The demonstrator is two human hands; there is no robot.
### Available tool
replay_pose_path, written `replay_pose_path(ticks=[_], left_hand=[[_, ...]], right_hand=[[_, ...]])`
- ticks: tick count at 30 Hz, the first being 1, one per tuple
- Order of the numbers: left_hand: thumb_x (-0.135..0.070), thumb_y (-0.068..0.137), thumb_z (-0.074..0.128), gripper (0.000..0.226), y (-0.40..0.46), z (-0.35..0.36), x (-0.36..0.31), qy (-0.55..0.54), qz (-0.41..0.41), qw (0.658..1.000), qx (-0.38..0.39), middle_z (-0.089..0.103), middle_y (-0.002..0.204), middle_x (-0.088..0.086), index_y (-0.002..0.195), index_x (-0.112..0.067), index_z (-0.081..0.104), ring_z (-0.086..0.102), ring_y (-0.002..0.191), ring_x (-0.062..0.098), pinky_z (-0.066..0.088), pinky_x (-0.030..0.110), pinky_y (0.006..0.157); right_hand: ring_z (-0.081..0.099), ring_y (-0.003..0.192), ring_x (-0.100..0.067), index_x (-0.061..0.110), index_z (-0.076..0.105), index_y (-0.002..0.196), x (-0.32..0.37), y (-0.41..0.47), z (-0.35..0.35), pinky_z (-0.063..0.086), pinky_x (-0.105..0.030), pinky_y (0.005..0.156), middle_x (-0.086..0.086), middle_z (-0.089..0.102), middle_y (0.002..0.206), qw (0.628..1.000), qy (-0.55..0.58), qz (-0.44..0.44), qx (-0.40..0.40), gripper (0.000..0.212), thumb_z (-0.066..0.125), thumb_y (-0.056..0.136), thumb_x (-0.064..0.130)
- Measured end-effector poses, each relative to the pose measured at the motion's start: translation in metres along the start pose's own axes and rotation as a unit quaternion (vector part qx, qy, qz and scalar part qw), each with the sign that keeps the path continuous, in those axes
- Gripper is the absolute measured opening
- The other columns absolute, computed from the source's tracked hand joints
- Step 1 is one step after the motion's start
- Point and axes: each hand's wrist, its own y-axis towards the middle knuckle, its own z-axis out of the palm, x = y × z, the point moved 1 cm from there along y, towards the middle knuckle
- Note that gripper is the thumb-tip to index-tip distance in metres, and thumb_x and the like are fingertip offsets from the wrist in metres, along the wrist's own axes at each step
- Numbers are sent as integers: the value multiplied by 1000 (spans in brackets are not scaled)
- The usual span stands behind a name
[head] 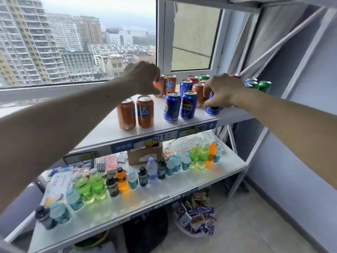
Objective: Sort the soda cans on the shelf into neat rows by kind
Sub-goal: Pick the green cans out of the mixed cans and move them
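While both arms reach over the white upper shelf (109, 132), the right hand (225, 90) curls around a blue can (212, 108) near the front edge, and the left hand (144, 77) pinches an orange can (159, 86) farther back. Other orange, blue, red and green cans stand nearby, before a window (78, 42) showing city towers.

Glossy metal soda cans (145, 111) on smooth matt white shelf (109, 130); clear plastic bottles (97, 185), cardboard box (144, 156) below.

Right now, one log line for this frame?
left hand: grips orange can | right hand: grips blue can | top shelf: sorting unfinished
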Motion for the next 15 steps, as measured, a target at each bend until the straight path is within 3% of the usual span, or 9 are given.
replay_pose_path(ticks=[7,11,15], left_hand=[[-42,75,73,38,64,31,-41,16,10,999,29,67,110,1,105,-22,65,60,104,23,49,37,79],[-37,75,73,29,107,48,-55,6,17,1000,19,68,107,-2,101,-25,66,60,99,19,40,30,68],[-38,76,74,32,156,62,-70,-19,21,999,20,68,107,-4,102,-23,65,59,99,18,46,33,74]], right_hand=[[51,85,-20,20,69,100,-86,33,15,39,-31,70,2,57,89,1000,4,10,-16,30,78,75,34],[52,85,-21,20,69,99,-128,58,22,39,-33,69,4,57,85,1000,5,18,-25,28,77,76,33],[51,87,-19,20,68,96,-169,86,24,38,-33,69,4,60,90,999,2,24,-29,27,77,76,36]])
